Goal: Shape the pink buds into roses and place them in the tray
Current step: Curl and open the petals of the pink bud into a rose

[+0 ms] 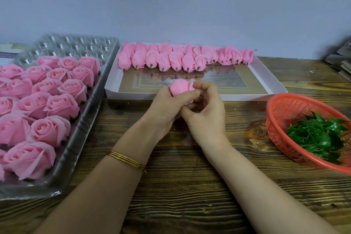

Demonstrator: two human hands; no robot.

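Observation:
A pink bud is held above the table's middle, between both hands. My left hand grips it from the left, thumb across its front. My right hand curls round its right side and underside. Behind them a white box holds two rows of closed pink buds along its far wall. At the left a clear plastic tray carries several finished pink roses; its far cups stand bare.
A red plastic basket with green leaves sits at the right, tilted on the wooden table. Grey folded material lies at the far right edge. A pale wall rises behind the box.

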